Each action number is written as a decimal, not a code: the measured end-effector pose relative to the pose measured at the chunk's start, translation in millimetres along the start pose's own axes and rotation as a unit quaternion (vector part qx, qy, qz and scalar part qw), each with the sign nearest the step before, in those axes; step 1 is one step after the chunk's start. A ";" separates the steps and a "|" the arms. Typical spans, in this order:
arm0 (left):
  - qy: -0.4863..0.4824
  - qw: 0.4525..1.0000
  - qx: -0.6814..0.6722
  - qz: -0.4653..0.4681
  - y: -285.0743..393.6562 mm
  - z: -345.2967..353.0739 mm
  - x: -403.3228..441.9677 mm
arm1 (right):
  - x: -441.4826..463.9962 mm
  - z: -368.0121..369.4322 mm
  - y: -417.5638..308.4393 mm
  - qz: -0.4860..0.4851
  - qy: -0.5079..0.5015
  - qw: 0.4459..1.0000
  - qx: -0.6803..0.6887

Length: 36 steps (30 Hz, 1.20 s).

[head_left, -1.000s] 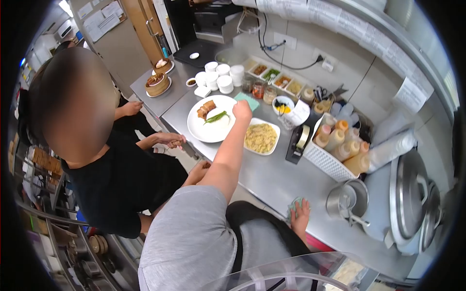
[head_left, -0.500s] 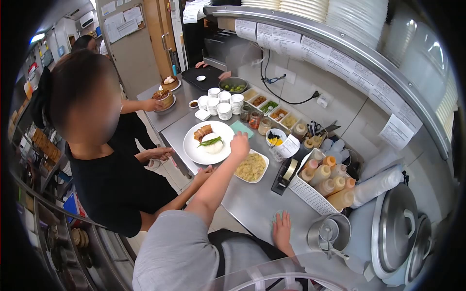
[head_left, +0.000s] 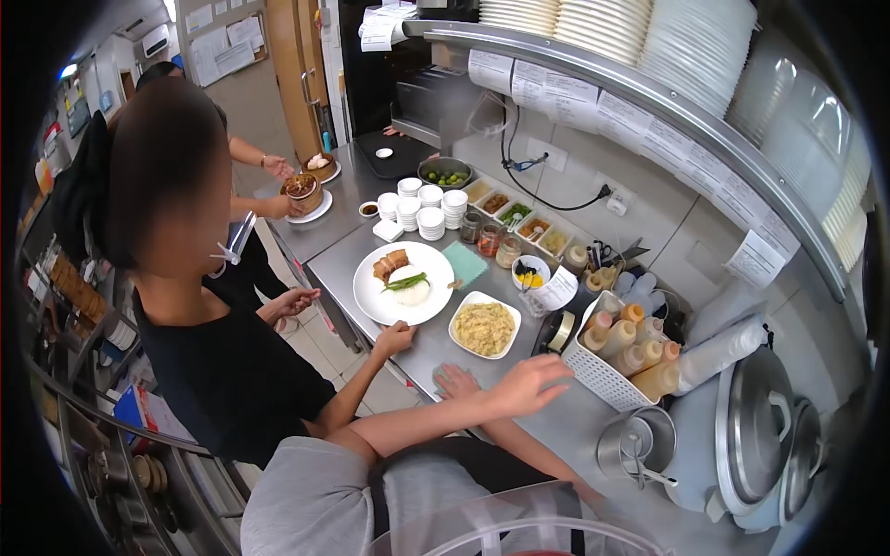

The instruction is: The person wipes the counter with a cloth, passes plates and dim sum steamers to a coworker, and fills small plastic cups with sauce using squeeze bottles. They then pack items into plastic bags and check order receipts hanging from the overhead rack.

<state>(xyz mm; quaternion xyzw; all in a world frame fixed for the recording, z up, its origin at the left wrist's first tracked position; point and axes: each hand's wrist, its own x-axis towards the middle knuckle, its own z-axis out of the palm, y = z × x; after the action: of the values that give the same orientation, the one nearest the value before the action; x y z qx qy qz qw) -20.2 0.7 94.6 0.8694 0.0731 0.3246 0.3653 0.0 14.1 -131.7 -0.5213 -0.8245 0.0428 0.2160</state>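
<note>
My left hand (head_left: 533,385) is raised above the counter with its fingers stretched toward the right, holding nothing. My right arm passes beneath it. My right hand (head_left: 454,381) presses a pale green cloth, mostly hidden under the fingers, onto the steel counter (head_left: 519,445). Just beyond is a square white dish of yellowish mash-like food (head_left: 485,327). Left of that dish stands a round white plate (head_left: 371,301) with rice, green pods and browned meat. A co-worker's hand (head_left: 396,339) is at the plate's near edge. A folded green cloth (head_left: 465,264) lies by the plate.
Stacked small white cups (head_left: 430,221), jars and garnish tubs line the back. On the right are a tape dispenser (head_left: 559,331), a white basket of squeeze bottles (head_left: 603,375), a metal pot (head_left: 640,445) and large lidded pots. People stand close on the left; a shelf (head_left: 640,83) overhangs.
My left hand has drawn back from beside the plate to above the counter. My right hand has slid left with its cloth, crossing under the left arm. The co-worker's hand moved to the plate.
</note>
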 end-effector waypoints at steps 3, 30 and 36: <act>0.057 0.994 -0.095 0.021 28.5 -37.8 15.1 | -21.8 -22.1 6.7 0.091 0.076 0.990 0.075; 0.538 0.648 -0.176 0.509 146.7 -126.0 -29.9 | -201.0 -99.1 19.1 0.410 0.189 0.880 -0.150; 0.277 0.897 -0.117 0.322 61.9 -94.3 -28.2 | -175.8 -90.1 21.6 0.548 0.188 0.785 -0.221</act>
<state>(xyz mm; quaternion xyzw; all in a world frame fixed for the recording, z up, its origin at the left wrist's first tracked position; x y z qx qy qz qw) -107.2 1.1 171.7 0.6712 -0.1513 0.6587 0.3044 118.1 -144.4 -111.5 -0.9164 -0.3303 -0.1283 0.1860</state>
